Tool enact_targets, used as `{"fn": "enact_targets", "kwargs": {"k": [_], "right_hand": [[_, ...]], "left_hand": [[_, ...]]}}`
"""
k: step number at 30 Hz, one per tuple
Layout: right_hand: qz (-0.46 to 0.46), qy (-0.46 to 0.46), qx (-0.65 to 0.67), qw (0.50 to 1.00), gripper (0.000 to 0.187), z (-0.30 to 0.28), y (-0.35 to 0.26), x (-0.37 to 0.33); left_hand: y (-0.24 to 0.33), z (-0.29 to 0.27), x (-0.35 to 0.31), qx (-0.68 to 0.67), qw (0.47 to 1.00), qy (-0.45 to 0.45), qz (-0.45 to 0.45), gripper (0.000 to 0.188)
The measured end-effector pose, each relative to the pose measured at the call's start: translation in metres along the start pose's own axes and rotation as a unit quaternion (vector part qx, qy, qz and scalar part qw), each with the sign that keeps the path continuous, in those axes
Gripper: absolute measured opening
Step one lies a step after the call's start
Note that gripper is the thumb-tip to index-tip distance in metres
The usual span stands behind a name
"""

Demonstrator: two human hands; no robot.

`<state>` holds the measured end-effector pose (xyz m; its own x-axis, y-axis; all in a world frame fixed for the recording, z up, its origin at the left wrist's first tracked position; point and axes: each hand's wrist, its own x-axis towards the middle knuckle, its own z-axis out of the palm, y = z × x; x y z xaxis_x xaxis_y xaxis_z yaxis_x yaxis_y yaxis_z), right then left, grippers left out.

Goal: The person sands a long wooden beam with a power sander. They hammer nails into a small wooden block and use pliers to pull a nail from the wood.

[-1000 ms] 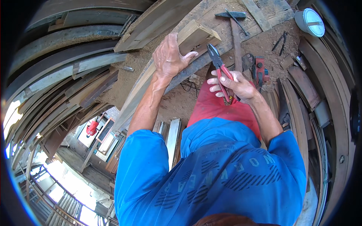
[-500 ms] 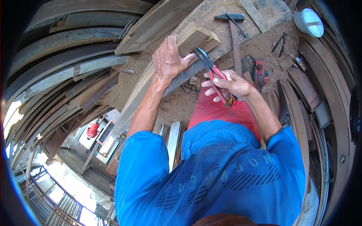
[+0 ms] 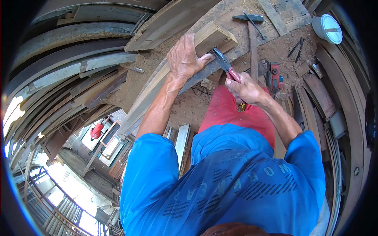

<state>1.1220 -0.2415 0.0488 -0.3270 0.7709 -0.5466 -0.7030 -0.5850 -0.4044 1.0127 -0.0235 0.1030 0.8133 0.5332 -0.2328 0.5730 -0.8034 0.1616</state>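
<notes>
My left hand (image 3: 184, 59) grips a squared wooden beam (image 3: 210, 35), fingers over its top and thumb along its near side. The beam slants from the lower left up to its cut end. My right hand (image 3: 247, 89) is closed round the red handles of a pair of pliers (image 3: 224, 64). The dark jaws touch the near side of the beam, just beyond my left thumb and close to the cut end. Whatever lies between the jaws is too small to make out.
Beyond the beam, a hammer (image 3: 253, 47) and a thin dark rod (image 3: 255, 26) rest on a plank bench (image 3: 289, 23). To the right are a lidded white bucket (image 3: 329, 30), dark pincers (image 3: 301, 48) and a red power tool (image 3: 275, 74). Stacked boards (image 3: 104, 65) line the left; a person in red (image 3: 96, 131) is far off.
The fingers of my right hand, spread loosely about the handles before, have closed round them, and the handles have come together. The jaws stay at the beam. The whole view has shifted slightly.
</notes>
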Motion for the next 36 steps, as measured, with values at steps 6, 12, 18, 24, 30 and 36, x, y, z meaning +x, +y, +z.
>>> {"fn": "enact_targets", "kwargs": {"k": [6,12,18,24,30,36], "right_hand": [[0.020,-0.209,0.533,0.820,0.015,0.037,0.012,0.001],[0.008,0.023,-0.051,0.998,0.015,0.004,0.013,0.000],[0.004,-0.176,0.489,0.854,0.016,0.041,0.011,-0.002],[0.021,-0.047,0.267,0.962,0.014,0.030,0.009,-0.005],[-0.085,0.137,-0.151,0.975,0.017,0.005,0.007,-0.007],[-0.173,0.220,-0.154,0.948,0.024,-0.013,-0.043,-0.067]], "left_hand": [[-0.002,0.004,-0.002,-0.016,1.000,0.005,0.011,0.088],[-0.001,0.004,-0.004,-0.014,1.000,0.014,0.014,0.087],[0.001,0.004,-0.004,-0.014,1.000,0.008,0.005,0.087],[-0.003,0.007,-0.004,-0.003,1.000,0.012,0.013,0.088],[0.001,0.003,0.009,-0.020,1.000,-0.020,-0.008,0.088],[-0.005,-0.004,0.003,0.009,0.999,-0.032,-0.028,0.091]]}}
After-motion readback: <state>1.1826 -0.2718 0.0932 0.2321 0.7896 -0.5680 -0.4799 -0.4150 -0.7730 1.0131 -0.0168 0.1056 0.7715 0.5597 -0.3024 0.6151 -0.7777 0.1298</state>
